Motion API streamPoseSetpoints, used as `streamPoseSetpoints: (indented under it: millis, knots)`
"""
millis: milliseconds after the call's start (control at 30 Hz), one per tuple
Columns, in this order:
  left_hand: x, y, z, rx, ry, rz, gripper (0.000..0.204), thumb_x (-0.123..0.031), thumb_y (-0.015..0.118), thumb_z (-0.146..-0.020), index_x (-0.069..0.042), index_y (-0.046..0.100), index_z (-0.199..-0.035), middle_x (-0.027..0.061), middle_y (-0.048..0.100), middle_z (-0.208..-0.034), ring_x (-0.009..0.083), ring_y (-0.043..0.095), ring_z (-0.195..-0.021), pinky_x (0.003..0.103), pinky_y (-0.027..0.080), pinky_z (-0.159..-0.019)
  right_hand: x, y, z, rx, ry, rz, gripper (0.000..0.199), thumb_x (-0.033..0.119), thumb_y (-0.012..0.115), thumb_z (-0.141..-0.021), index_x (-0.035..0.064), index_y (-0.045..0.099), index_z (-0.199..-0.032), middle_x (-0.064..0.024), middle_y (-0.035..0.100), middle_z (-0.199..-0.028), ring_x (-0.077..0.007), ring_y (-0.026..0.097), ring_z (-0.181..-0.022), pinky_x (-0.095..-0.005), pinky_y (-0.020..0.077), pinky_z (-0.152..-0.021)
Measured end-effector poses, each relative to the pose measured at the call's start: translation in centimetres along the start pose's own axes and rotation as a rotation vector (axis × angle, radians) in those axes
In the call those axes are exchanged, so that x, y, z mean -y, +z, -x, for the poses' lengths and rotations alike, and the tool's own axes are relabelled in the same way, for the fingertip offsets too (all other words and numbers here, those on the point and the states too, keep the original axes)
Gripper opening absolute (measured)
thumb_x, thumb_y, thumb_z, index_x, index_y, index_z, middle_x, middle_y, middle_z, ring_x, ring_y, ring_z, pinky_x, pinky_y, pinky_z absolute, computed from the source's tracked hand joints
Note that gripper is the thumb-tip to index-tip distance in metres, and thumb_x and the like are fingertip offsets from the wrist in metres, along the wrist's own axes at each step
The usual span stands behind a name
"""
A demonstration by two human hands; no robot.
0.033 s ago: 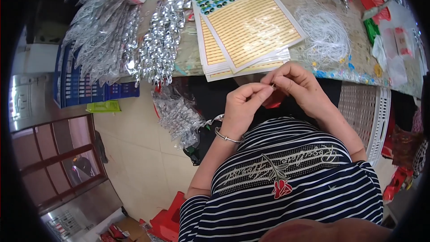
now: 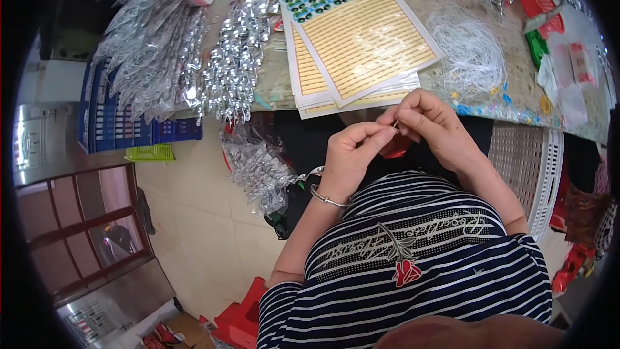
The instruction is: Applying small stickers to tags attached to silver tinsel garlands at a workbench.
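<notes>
My left hand and my right hand meet fingertip to fingertip just off the table's front edge. Both are closed in a pinch, thumb against forefinger. Something tiny and thin lies between the fingertips; it is too small to name. Beneath the fingers, in front of my striped shirt, shows a shiny red piece, partly hidden by my hands. Just beyond the hands lie stacked sticker sheets, yellow with rows of brown marks and a green-blue patterned band at the far end. A metal bangle circles my left wrist.
Left on the worktable lie silver foil strands and clear-wrapped bundles. White cord is heaped right of the sheets. A red basket stands far right. Below are a white crate and a bag of silver pieces.
Hardly anything differs. The whole view has shifted very slightly, and my fingertips remain pinched together with a small change in finger position.
</notes>
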State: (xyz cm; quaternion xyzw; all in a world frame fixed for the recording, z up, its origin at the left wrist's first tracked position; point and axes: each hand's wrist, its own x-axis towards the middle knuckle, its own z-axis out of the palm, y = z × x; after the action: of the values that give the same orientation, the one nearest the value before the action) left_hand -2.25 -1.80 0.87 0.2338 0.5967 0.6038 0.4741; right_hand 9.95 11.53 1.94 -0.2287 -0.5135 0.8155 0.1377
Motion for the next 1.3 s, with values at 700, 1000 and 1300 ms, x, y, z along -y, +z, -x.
streamPoseSetpoints:
  millis: [700, 1000, 1300]
  knots:
    - [5.5, -5.4, 4.1, 0.048, -0.020, -0.385, 0.033, -0.006, 0.062, -0.087, -0.002, 0.058, -0.120, 0.0031, 0.066, -0.088, 0.0075, 0.062, -0.081, 0.021, 0.049, -0.072, 4.4, -2.8, -2.1, -0.080, -0.093, -0.133, 0.014, 0.022, 0.049, -0.098, 0.0116, 0.044, -0.090, 0.0034, 0.042, -0.070, -0.0057, 0.038, -0.057, -0.0206, 0.0359, -0.053]
    - [2.6, -12.0, 3.7, -0.373, 0.208, -0.761, 0.021, -0.010, 0.061, -0.088, 0.001, 0.064, -0.106, 0.0067, 0.064, -0.089, 0.0137, 0.060, -0.083, 0.028, 0.047, -0.076, 3.8, -3.4, -4.4, -0.080, -0.038, -0.018, 0.016, 0.023, 0.047, -0.099, 0.0077, 0.051, -0.098, -0.0020, 0.059, -0.086, -0.0101, 0.057, -0.075, -0.0247, 0.0473, -0.072]
    - [-5.1, -22.8, -8.1, -0.685, 0.643, -1.395, 0.032, -0.006, 0.052, -0.090, 0.002, 0.056, -0.121, 0.0178, 0.057, -0.088, 0.0321, 0.053, -0.080, 0.041, 0.042, -0.074, 4.0, -5.0, -5.3, -0.066, 0.017, 0.109, 0.016, 0.019, 0.050, -0.097, 0.0035, 0.056, -0.098, -0.0041, 0.061, -0.093, -0.0113, 0.059, -0.085, -0.0256, 0.0485, -0.081]
